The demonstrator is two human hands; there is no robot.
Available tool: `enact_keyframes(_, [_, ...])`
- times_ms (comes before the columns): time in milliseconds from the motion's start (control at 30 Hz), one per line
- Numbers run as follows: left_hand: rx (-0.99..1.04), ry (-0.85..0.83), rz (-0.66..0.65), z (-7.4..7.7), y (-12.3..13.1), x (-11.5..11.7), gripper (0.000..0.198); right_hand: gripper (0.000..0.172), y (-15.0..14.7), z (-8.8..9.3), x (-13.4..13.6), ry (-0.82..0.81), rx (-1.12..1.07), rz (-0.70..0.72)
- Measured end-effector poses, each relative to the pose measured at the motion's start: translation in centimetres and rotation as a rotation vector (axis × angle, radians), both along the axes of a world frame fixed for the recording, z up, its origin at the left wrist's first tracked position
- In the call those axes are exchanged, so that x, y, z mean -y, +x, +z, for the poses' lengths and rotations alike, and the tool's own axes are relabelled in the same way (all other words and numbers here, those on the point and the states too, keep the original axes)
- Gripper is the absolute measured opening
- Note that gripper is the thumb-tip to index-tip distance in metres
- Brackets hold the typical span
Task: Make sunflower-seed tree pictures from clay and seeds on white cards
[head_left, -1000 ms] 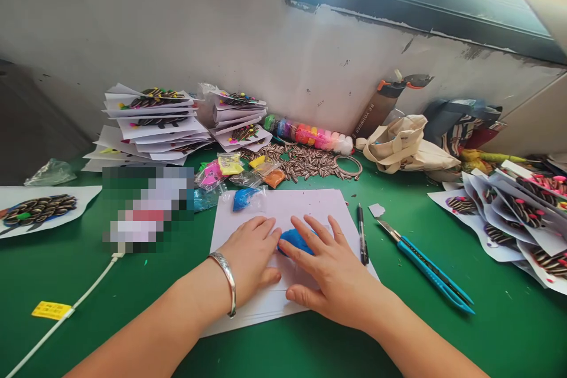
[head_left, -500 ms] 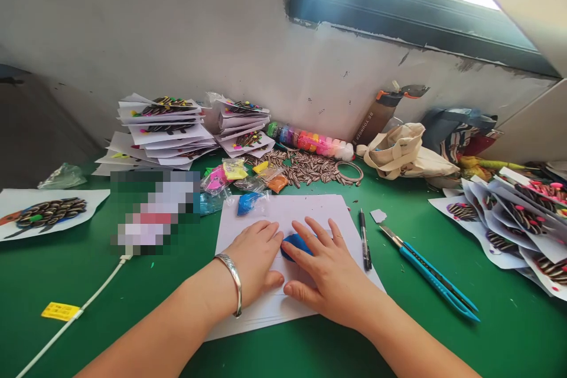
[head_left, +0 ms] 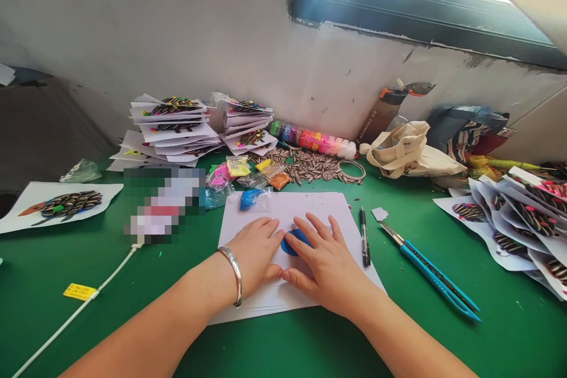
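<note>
A flattened patch of blue modelling clay (head_left: 291, 245) lies on a stack of white paper (head_left: 287, 204). Over its right part rests my right hand (head_left: 330, 266), fingers spread and hiding some of it. My left hand (head_left: 256, 257), with a silver bangle at the wrist, lies flat on the paper, its fingertips at the clay's left edge. Neither hand grips anything. Just beyond them, a small bag of blue clay (head_left: 252, 199) sits on the paper's far edge. To the right are a black pen (head_left: 364, 236) and a blue-handled craft knife (head_left: 425, 269).
Sunflower seeds (head_left: 312, 166) and clay packets (head_left: 239, 166) lie behind the paper. Stacks of seed pictures stand at back left (head_left: 175, 142) and right (head_left: 527, 218). A single seed picture (head_left: 66, 207) and a white cable (head_left: 80, 310) are on the left; a cloth bag (head_left: 411, 147) is behind.
The camera view has shifted slightly, moving the scene a little rightward. Both hands stay around the clay, and its visible outline looks flatter and smoother.
</note>
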State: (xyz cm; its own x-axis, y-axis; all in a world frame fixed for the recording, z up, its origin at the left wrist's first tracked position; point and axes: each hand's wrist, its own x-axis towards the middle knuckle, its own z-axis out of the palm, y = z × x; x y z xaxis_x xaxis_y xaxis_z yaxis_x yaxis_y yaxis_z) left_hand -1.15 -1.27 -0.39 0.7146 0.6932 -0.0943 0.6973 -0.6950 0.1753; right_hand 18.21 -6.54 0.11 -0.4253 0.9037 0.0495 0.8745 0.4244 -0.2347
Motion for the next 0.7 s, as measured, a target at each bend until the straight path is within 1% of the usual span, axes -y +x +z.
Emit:
enact_keyframes(200, [0.005, 0.028, -0.005, -0.1, 0.0, 0.1, 0.058, 0.058, 0.3, -0.2, 0.0, 0.031, -0.008, -0.047])
enact_keyframes(367, [-0.015, 0.031, 0.01, -0.2, 0.2, 0.4, 0.057, 0.055, 0.0, -0.6, 0.0, 0.04, -0.004, -0.035])
enact_keyframes(433, [-0.03, 0.022, 0.012, 0.1, 0.4, 0.5, 0.056, 0.054, -0.1, -0.6, 0.1, 0.043, -0.004, -0.043])
enact_keyframes(600, [-0.063, -0.027, 0.005, 1.3, 0.6, 0.6, 0.052, 0.053, -0.1, -0.4, 0.1, 0.023, -0.025, -0.05])
enact_keyframes(700, [-0.031, -0.035, -0.008, 1.5, 0.4, 0.6, 0.054, 0.055, 0.1, -0.4, 0.1, 0.019, -0.031, -0.059])
